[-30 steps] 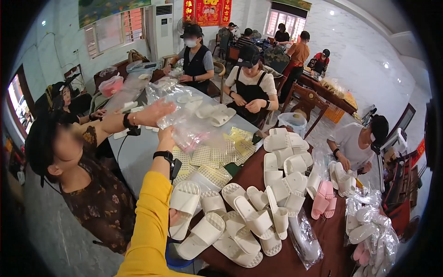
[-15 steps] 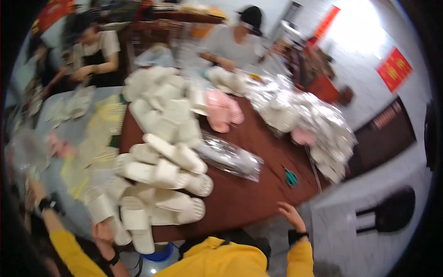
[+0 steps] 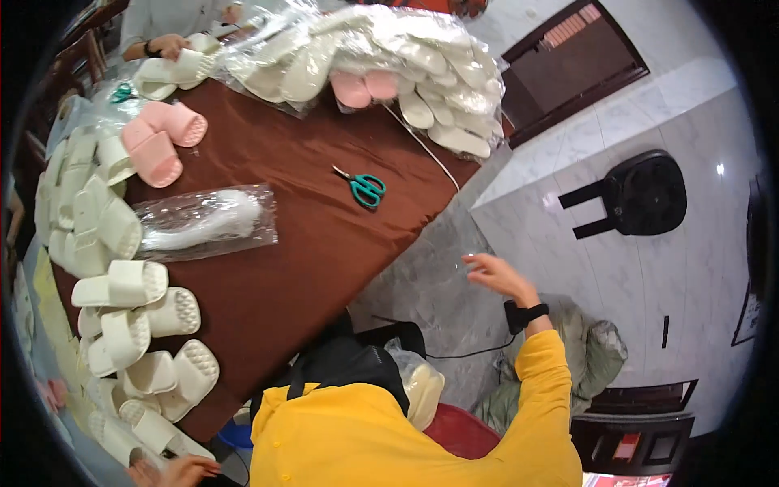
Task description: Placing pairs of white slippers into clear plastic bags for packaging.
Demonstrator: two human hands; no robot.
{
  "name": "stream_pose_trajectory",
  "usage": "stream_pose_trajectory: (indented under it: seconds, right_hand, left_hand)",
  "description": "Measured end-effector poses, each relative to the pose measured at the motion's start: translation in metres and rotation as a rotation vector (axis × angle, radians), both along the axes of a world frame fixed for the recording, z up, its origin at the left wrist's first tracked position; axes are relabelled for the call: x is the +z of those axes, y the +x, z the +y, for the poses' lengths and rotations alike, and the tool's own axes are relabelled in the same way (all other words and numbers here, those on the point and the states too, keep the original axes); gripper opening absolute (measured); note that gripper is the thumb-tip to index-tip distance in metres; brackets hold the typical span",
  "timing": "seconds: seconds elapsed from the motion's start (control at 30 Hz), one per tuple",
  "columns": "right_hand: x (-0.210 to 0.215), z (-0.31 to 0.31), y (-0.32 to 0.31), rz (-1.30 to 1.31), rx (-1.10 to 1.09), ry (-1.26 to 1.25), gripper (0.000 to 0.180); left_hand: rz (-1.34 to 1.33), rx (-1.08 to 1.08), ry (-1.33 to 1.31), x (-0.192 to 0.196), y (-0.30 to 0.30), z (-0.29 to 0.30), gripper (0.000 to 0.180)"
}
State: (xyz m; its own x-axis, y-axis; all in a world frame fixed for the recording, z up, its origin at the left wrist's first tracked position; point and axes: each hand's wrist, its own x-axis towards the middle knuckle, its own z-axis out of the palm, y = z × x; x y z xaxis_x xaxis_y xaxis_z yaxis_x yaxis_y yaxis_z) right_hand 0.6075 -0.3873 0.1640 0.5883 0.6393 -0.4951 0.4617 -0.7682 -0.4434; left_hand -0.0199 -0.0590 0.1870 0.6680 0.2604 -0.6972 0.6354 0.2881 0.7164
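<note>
Head view is now tilting down and to the right compared with a moment ago, when it was looking across the bench at rows of slippers and, before that, at people seated at the far side. The right hand point(image 3: 497, 273) is reaching out over the pale marble floor point(image 3: 649, 268) off the right edge of the bench point(image 3: 308, 243), fingers spread and loose, holding nothing; half a second ago it was lower at the bench edge. The left hand point(image 3: 188, 468) is showing only partly at the near left edge beside the cream slippers point(image 3: 134, 325), and I cannot tell whether it is gripping one.

Nearest the right hand, on the brown bench top, the teal-handled scissors point(image 3: 363, 187) are lying well apart from it. A clear bagged slipper pair point(image 3: 207, 221) is lying to the left of the scissors, with pink slippers point(image 3: 161, 140) farther off and a heap of bagged slippers point(image 3: 389, 57) at the far edge. A black stool point(image 3: 637, 195) is standing on the floor to the right. Judging by the swing, the person is turning away from the sorting rows toward the floor side.
</note>
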Motion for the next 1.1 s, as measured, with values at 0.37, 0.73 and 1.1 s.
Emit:
stream_pose_trajectory:
  seconds: [0.37,0.73,1.1]
  right_hand:
    - [-0.312,-0.069,-0.007,0.292,0.677,-0.356,0.047]
    - [-0.459,-0.125,-0.072,0.225,0.442,-0.324,0.042]
    - [-0.512,-0.147,-0.114,0.090,0.509,-0.517,0.032]
  left_hand:
    - [0.476,-0.233,-0.138,-0.120,0.148,-0.096,0.039]
    - [0.724,-0.547,-0.034,-0.152,0.204,-0.114,0.038]
    - [0.769,-0.733,0.147,-0.183,0.149,-0.126,0.038]
